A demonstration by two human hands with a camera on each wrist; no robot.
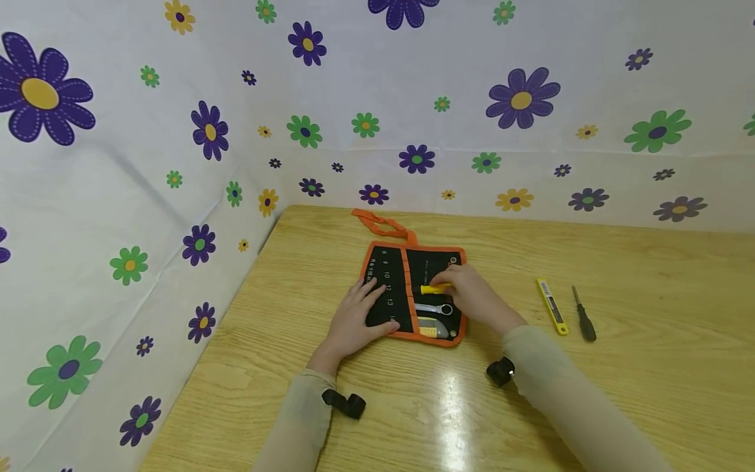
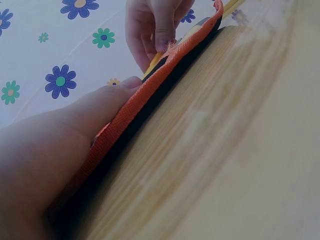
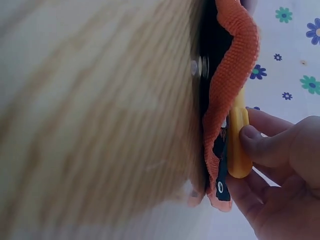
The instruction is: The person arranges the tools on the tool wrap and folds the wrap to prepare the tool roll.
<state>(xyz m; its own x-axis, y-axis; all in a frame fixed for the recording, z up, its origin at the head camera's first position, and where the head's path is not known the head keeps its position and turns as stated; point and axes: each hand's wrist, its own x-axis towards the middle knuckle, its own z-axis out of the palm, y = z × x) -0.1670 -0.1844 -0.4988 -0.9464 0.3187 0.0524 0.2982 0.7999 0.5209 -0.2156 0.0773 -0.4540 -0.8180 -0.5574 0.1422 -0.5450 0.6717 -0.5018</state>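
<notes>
A black tool roll with orange edging lies unfolded on the table, its left panel printed with a column of numbers. Across that panel, fingers spread, my left hand presses the fabric down; its thumb rests along the near orange edge in the left wrist view. My right hand pinches a yellow-handled tool between thumb and fingers. The tool's other end is hidden in the pocket at the orange middle band. Below it, a combination wrench and a yellow and grey tool sit in neighbouring pockets.
Right of the roll, a yellow snap-off knife and a dark-handled screwdriver lie on the wooden table. An orange tie strap trails from the roll's far edge. Flower-printed sheeting borders the table behind and at left.
</notes>
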